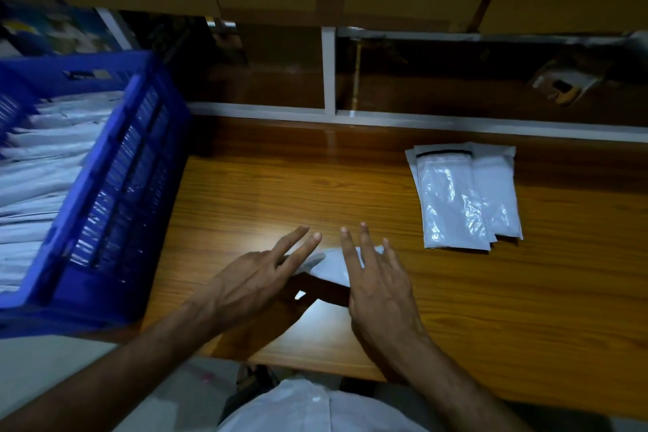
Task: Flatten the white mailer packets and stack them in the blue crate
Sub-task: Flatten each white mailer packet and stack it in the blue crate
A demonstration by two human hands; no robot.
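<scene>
Bare wooden surface (263, 193) lies open between the blue crate (115, 186) at left and the pile of white mailer packets (463, 196) at far right; a hand could pass there. The crate's tall slatted wall bounds the left side, and its top is open above the stacked packets inside. A white ledge (385, 121) with dark shelf bays behind closes the far edge. Both hands, left (252, 281) and right (378, 288), with straight fingers over a packet (333, 263), occupy the near centre. Right of the pile, the surface lies bare.
</scene>
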